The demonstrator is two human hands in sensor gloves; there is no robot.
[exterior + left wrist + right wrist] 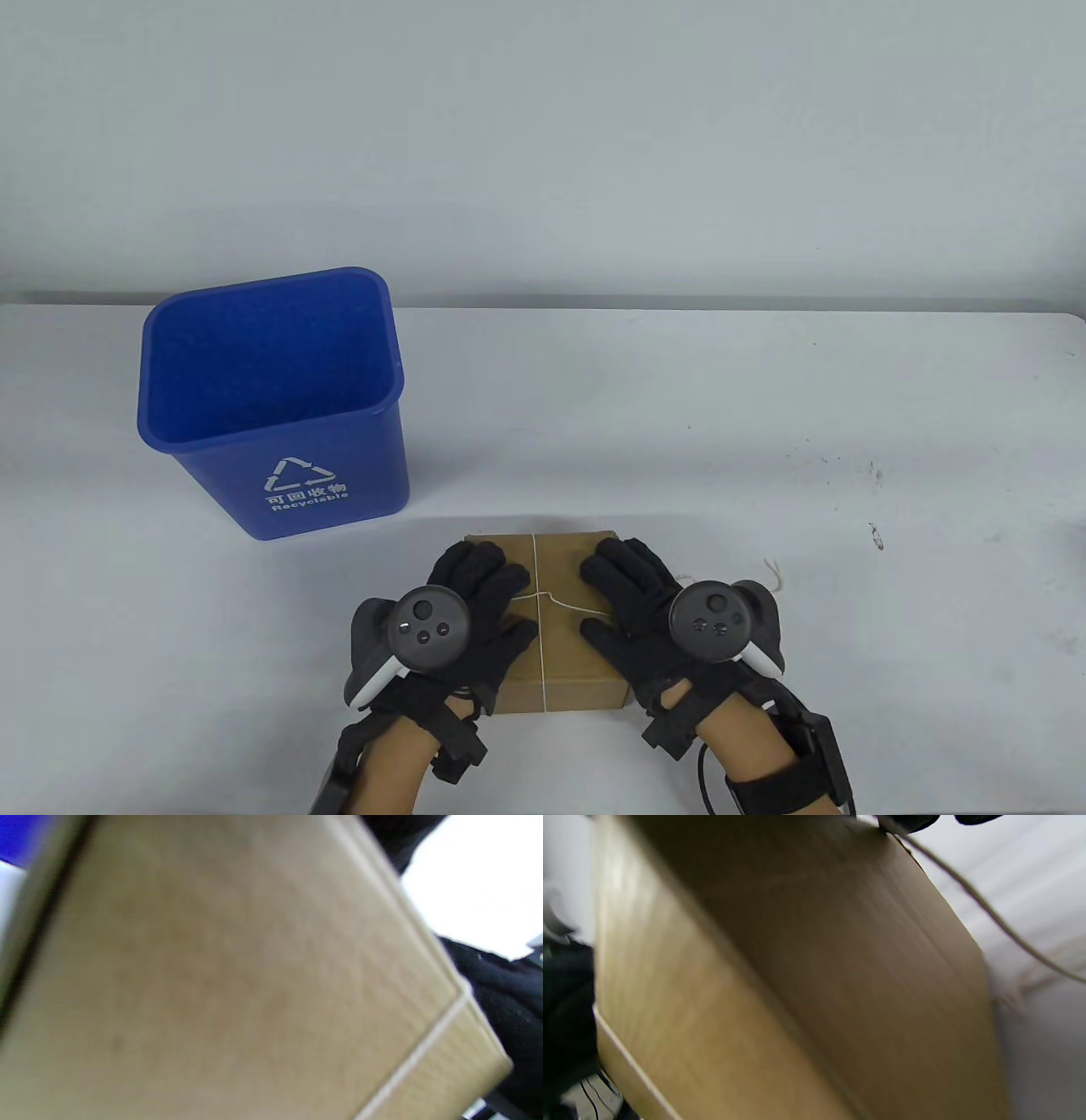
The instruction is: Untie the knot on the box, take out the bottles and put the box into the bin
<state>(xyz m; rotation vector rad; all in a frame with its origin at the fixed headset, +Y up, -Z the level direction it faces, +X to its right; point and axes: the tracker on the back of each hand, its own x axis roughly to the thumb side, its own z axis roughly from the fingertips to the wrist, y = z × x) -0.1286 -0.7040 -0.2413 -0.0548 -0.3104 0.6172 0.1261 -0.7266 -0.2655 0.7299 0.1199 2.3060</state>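
Observation:
A flat brown cardboard box [557, 564] lies near the table's front edge, tied with pale string [536, 556] that crosses in a knot on its lid. My left hand [479, 586] rests flat on the left half of the lid with its fingers spread. My right hand [624, 586] lies flat on the right half, and a strand of string runs under it. Up close, both wrist views are filled by the box [237, 976] [797, 984]. In the right wrist view the string [988, 910] trails away from my fingertips [908, 821]. No bottles are visible.
A blue recycling bin [297, 458] stands upright and open at the back left of the box, a short gap away. A loose string end [772, 570] lies on the white table [764, 441] right of my right hand. A pale wall rises behind the table.

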